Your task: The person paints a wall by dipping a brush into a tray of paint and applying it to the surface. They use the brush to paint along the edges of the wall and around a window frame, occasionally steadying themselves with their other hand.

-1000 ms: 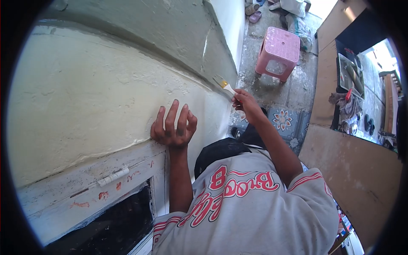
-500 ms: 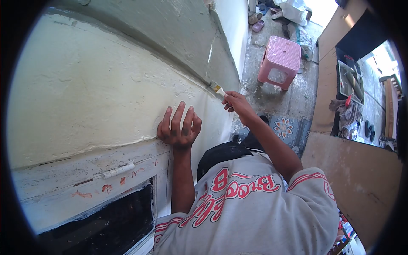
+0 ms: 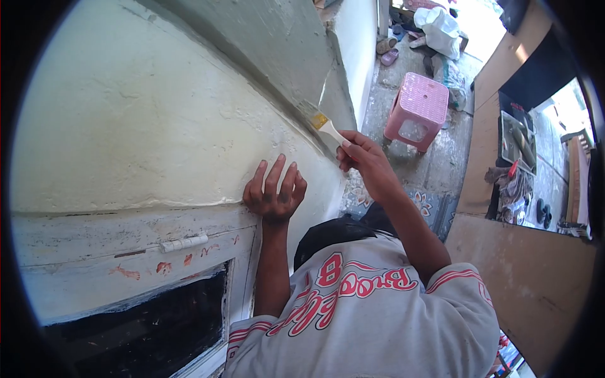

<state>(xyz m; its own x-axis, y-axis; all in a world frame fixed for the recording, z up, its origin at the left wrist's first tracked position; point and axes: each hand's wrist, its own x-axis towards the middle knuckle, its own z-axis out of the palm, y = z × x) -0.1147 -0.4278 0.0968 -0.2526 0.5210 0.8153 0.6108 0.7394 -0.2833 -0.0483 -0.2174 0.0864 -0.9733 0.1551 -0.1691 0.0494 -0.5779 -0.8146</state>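
A paintbrush [image 3: 330, 132] with a white handle is gripped in my right hand [image 3: 368, 162]. Its bristles press against the grey-green painted beam [image 3: 271, 57], close to the beam's lower edge. My left hand [image 3: 275, 191] rests with fingers spread on the cream wall [image 3: 138, 126], just above the white wooden frame [image 3: 113, 242]. Dark smudges show on the back of that hand. It holds nothing.
A pink plastic stool [image 3: 423, 104] stands on the floor past my right hand. Shoes [image 3: 389, 57] and a white bag [image 3: 438, 31] lie farther off. A mirror [image 3: 529, 145] hangs in a brown panel at right. A dark window pane [image 3: 157, 321] is at lower left.
My right hand and the paintbrush have come slightly nearer, and the brush shows more fully along the beam. The view has shifted a little; my left hand stays on the wall.
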